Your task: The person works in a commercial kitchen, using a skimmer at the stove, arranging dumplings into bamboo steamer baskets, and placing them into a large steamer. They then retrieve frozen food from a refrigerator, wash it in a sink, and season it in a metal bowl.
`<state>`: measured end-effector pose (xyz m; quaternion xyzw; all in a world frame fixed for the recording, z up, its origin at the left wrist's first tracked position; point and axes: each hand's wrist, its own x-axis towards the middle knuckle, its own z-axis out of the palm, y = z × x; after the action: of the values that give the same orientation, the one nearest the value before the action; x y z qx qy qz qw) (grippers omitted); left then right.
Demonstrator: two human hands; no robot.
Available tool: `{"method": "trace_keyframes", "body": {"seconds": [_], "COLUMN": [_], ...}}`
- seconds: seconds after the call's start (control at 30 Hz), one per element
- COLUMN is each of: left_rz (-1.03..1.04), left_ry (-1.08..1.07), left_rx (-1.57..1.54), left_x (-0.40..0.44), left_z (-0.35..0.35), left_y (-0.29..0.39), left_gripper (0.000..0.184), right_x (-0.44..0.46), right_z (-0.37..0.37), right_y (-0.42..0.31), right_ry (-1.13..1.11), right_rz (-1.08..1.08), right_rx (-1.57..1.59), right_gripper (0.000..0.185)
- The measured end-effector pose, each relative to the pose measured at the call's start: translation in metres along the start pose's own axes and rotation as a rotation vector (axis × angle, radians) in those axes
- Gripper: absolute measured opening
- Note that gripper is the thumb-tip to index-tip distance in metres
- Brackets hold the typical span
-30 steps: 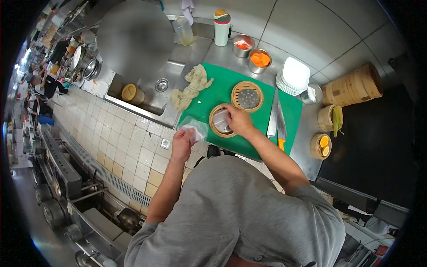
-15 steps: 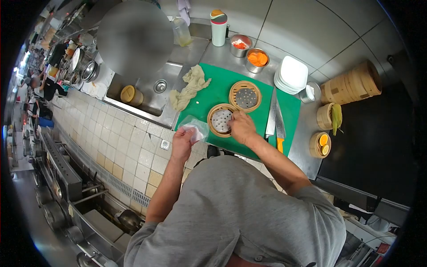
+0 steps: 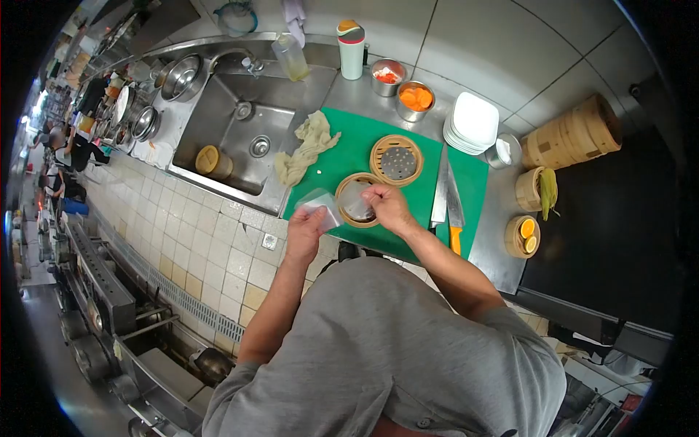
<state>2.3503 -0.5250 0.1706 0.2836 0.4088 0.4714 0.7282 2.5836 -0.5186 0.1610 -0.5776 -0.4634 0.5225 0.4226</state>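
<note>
Left grip: left hand [image 3: 307,227] closed, fingers pinching a clear bag [image 3: 320,206] with something white in it, off the board's near-left side.
Right grip: right hand [image 3: 387,207] closed, thumb and fingers pinching a thin pale sheet [image 3: 354,196].
Sheet: over the near steamer, near-left part of the board; contact with its base, can't tell.
Near steamer: round bamboo, rim [image 3: 349,220] partly behind the sheet and right hand, on the board.
Far steamer: round bamboo, rim [image 3: 419,163], on the board's middle; grey holed disc [image 3: 398,164] inside.
Board: green board [image 3: 411,229], flat on the steel surface [image 3: 497,251].
Knives: dark-handled knife [image 3: 440,191] and orange-handled knife [image 3: 455,207], side by side, right part of the board.
Cloth: crumpled cloth [image 3: 309,146], over the board's left edge.
Cups: orange-slice cup [image 3: 415,108] and red-piece cup [image 3: 386,87], past the board's far edge.
Plates: white plate stack [image 3: 473,120], at the board's far-right corner.
Citrus: cut citrus [image 3: 527,229] in a small basket [image 3: 515,245], right of the board.
Sink: steel sink [image 3: 226,138], left of the board; yellow tub [image 3: 212,162] inside.
</note>
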Motion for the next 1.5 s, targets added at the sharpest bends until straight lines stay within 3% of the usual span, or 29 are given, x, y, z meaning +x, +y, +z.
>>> {"method": "trace_keyframes", "body": {"seconds": [0.1, 0.17, 0.2, 0.27, 0.3, 0.37, 0.47, 0.6, 0.67, 0.83, 0.93, 0.97, 1.03, 1.1, 1.23, 1.3, 1.37, 1.43, 1.5], "left_rz": [-0.014, -0.029, -0.043, -0.054, -0.064, -0.064, -0.051, -0.026, -0.031, -0.083, -0.07, -0.075, -0.024, 0.039, 0.278, 0.372, 0.404, 0.7, 0.802], "left_ry": [0.032, 0.027, 0.031, 0.03, 0.037, 0.009, 0.0, -0.053, -0.09, -0.157, -0.338, -0.387, -0.447, -0.521, -0.77, -0.809, -0.777, -0.799, -0.767], "left_rx": [0.023, 0.044, 0.067, 0.084, 0.097, 0.133, 0.148, 0.182, 0.169, 0.131, 0.329, 0.324, 0.447, 0.572, 0.944, 0.973, 1.235, 1.235, 1.418], "left_x": [0.0, 0.0, -0.001, -0.004, -0.005, -0.007, -0.011, -0.01, -0.008, -0.005, 0.026, 0.031, 0.043, 0.052, 0.072, 0.086, 0.093, 0.137, 0.186], "left_z": [-0.009, -0.015, -0.016, -0.015, -0.015, -0.017, -0.012, -0.019, -0.017, 0.02, 0.014, 0.034, 0.076, 0.125, 0.245, 0.309, 0.378, 0.422, 0.45], "left_y": [-0.006, -0.01, -0.012, -0.014, -0.013, -0.01, -0.004, -0.006, -0.009, -0.01, -0.047, -0.052, -0.051, -0.057, -0.093, -0.113, -0.117, -0.163, -0.21], "left_gripper": [0.022, 0.022, 0.023, 0.023, 0.023, 0.023, 0.02, 0.024, 0.025, 0.025, 0.025, 0.025, 0.024, 0.024, 0.031, 0.033, 0.036, 0.044, 0.052], "right_x": [0.024, 0.047, 0.054, 0.063, 0.066, 0.069, 0.064, 0.029, 0.0, -0.117, -0.22, -0.252, -0.321, -0.378, -0.463, -0.476, -0.472, -0.489, -0.497], "right_z": [-0.033, -0.06, -0.07, -0.084, -0.087, -0.087, -0.086, -0.098, -0.12, -0.167, -0.201, -0.218, -0.267, -0.294, -0.343, -0.373, -0.392, -0.408, -0.406], "right_y": [0.01, 0.009, 0.001, -0.016, -0.025, -0.04, -0.052, -0.066, -0.053, -0.024, -0.029, -0.034, -0.026, -0.066, -0.105, -0.094, -0.089, -0.071, -0.064], "right_ry": [0.113, 0.35, 0.357, 0.36, 0.368, 0.234, 0.194, 0.413, 0.614, 0.732, 0.947, 1.083, 1.358, 1.682, 2.079, 2.051, 2.038, 1.823, 1.871], "right_rz": [0.029, -0.114, -0.116, -0.014, -0.015, 0.165, 0.182, 0.155, -0.053, 0.047, 0.144, 0.122, -0.178, -0.415, -0.531, -0.551, -0.627, -0.785, -0.69], "right_rx": [-0.129, -0.368, -0.368, -0.758, -0.753, -1.027, -1.117, -1.048, -0.886, -0.717, -0.673, -0.666, -0.513, -0.606, -0.776, -0.798, -1.048, -0.989, -0.964], "right_gripper": [0.011, 0.019, 0.019, 0.032, 0.032, 0.04, 0.044, 0.05, 0.053, 0.049, 0.043, 0.039, 0.03, 0.026, 0.033, 0.045, 0.055, 0.059, 0.058]}}
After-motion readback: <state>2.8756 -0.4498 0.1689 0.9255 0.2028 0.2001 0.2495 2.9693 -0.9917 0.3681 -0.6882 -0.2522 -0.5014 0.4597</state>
